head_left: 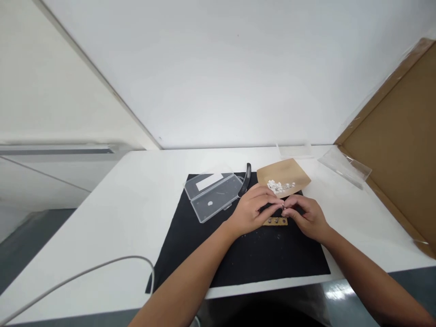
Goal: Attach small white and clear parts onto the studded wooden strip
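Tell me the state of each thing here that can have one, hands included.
Left hand: pinching a small piece.
Right hand: pinching there too.
Tan strip: partly hidden by left hand.
Clear case: open, lid folded back.
Paper tray: holding loose white pieces.
Black handle: lying at the case's edge.
Black mat: spread flat.

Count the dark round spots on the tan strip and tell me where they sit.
3 in view: the left spot beside the left hand, the middle spot, and the right spot near the right end of the tan strip. The hand may hide more.
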Tool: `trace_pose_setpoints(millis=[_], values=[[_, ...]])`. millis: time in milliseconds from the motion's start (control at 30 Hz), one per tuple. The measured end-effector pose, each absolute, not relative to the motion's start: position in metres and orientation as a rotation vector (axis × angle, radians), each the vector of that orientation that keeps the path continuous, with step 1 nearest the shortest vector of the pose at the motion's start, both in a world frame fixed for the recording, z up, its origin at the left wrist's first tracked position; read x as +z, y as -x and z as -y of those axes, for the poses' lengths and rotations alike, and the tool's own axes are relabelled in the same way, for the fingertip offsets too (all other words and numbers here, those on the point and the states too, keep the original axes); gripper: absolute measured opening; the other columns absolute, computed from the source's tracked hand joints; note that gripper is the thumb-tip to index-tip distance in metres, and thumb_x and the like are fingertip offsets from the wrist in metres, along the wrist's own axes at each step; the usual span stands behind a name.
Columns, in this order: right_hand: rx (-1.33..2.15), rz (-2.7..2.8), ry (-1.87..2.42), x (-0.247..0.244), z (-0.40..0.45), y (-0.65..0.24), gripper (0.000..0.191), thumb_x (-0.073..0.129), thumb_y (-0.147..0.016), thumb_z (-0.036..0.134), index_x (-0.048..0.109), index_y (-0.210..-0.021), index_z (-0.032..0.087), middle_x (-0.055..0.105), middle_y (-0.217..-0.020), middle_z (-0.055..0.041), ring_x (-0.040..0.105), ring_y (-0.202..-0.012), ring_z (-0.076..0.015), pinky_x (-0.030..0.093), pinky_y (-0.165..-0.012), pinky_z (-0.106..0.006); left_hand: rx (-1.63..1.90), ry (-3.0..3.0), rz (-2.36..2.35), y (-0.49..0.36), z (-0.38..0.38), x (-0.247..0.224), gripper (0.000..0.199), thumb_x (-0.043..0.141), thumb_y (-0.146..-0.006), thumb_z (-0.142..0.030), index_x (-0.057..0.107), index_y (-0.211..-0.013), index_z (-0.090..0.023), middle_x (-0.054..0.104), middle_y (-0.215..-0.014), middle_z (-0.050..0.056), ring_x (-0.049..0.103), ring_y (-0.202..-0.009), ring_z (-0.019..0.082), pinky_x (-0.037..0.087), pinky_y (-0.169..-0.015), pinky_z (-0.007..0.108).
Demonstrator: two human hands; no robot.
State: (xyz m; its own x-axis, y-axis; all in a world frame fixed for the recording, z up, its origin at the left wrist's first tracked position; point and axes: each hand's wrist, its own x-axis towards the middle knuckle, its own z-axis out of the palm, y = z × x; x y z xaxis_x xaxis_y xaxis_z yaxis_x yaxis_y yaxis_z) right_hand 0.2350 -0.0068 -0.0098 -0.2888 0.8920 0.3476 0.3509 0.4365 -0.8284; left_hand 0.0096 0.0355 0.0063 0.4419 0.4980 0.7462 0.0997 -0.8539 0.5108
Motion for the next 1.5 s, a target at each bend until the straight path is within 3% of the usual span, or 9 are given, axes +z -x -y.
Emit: trace_pose_setpoints(millis=[400, 933, 1500], values=[[0.935, 1.907, 1.006, -0.007, 0.011, -0.230, 0.029, 0.052, -0.109, 0.036, 0.059, -0.083, 0.023, 0.064, -0.076, 0.0017, 0.060, -0.070, -0.0140, 0.045, -0.071, -0.027, 1.308, -2.217, -0.511, -0.009, -0.036, 0.002, 0.015, 0.064, -0.101, -0.016, 0.076, -0.110, -0.018, 0.075, -0.095, 0.008, 0.067, -0.091, 0.018, 0.055, -0.083, 0.033], [1.309, 1.660, 0.956, -0.001, 0.016, -0.228, 0.039, 0.046, -0.111, 0.047, 0.060, -0.085, 0.022, 0.062, -0.071, 0.0015, 0.056, -0.066, -0.0133, 0.047, -0.067, -0.027, 1.150, -1.861, -0.548, -0.011, -0.029, 0.000, 0.016, 0.070, -0.098, -0.027, 0.080, -0.100, -0.015, 0.071, -0.090, 0.010, 0.064, -0.074, 0.012, 0.045, -0.051, 0.016], [0.929, 1.970, 1.020, 0.000, 0.015, -0.231, 0.035, 0.050, -0.110, 0.039, 0.056, -0.079, 0.023, 0.061, -0.072, 0.0018, 0.057, -0.068, -0.0137, 0.044, -0.070, -0.027, 1.097, -1.895, -0.568, -0.011, -0.030, 0.002, 0.020, 0.066, -0.100, -0.031, 0.076, -0.095, -0.014, 0.069, -0.089, 0.009, 0.061, -0.069, 0.011, 0.043, -0.047, 0.016]])
